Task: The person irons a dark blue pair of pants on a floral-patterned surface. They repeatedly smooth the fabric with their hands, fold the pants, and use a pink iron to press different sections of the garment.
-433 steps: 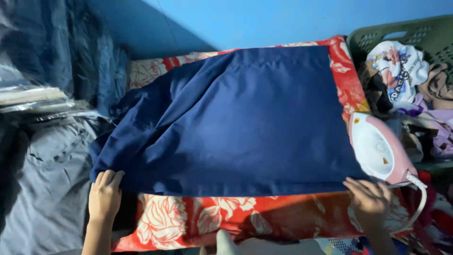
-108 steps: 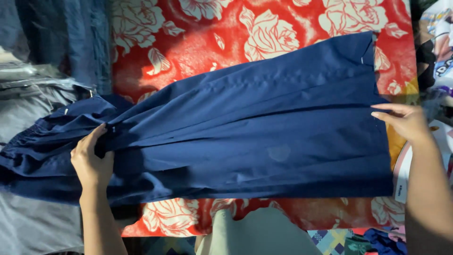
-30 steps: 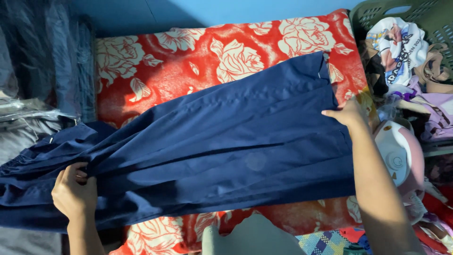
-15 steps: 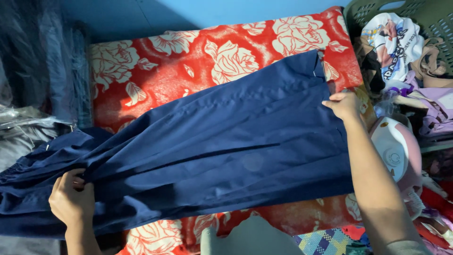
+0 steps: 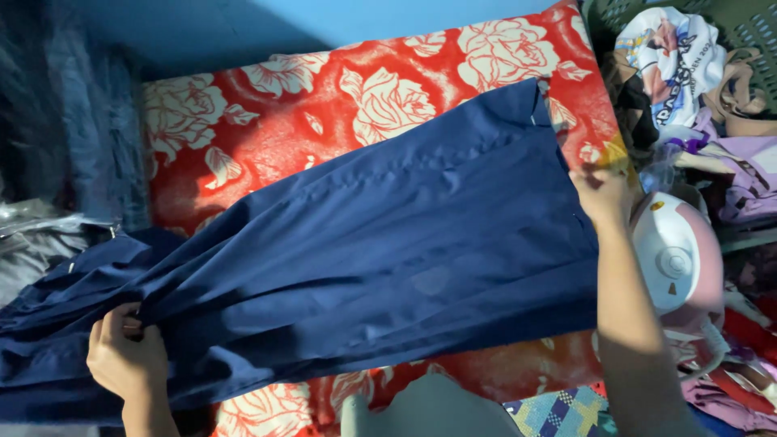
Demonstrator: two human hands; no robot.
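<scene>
A dark navy pleated garment (image 5: 380, 259) lies slantwise across a red cloth with white roses (image 5: 307, 137) that covers the work surface. My left hand (image 5: 125, 360) grips the gathered end of the garment at the lower left. My right hand (image 5: 603, 190) pinches the garment's right edge near its far corner. The fabric is stretched between both hands. A pink and white clothes iron (image 5: 676, 263) stands just right of my right forearm.
A green laundry basket (image 5: 753, 32) heaped with mixed clothes sits at the upper right. Dark folded fabrics (image 5: 73, 146) are stacked on the left against a blue wall (image 5: 324, 20). A patterned cloth (image 5: 558, 409) and a pale rounded shape (image 5: 429, 409) lie at the bottom edge.
Over the earlier frames the garment was turned from flat and square to slanted. In the last second my right hand has pulled its edge slightly down and the view has shifted a little.
</scene>
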